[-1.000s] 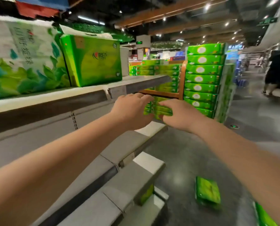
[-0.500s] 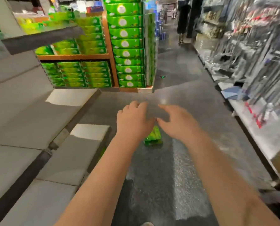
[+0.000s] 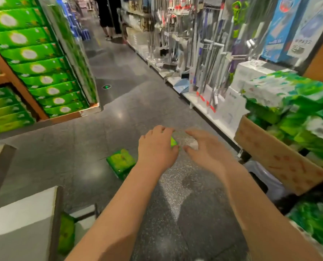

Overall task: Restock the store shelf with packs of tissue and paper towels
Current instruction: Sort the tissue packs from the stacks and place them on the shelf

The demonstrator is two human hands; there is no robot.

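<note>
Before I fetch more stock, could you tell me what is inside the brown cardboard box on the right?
The brown cardboard box holds green-and-white plastic-wrapped tissue packs, heaped above its rim. Whatever lies lower is hidden by its wall.

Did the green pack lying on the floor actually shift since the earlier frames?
Cannot tell. The green pack sits elsewhere in frame, but the head camera swung right; no fixed mark near it on the floor settles whether it moved.
</note>
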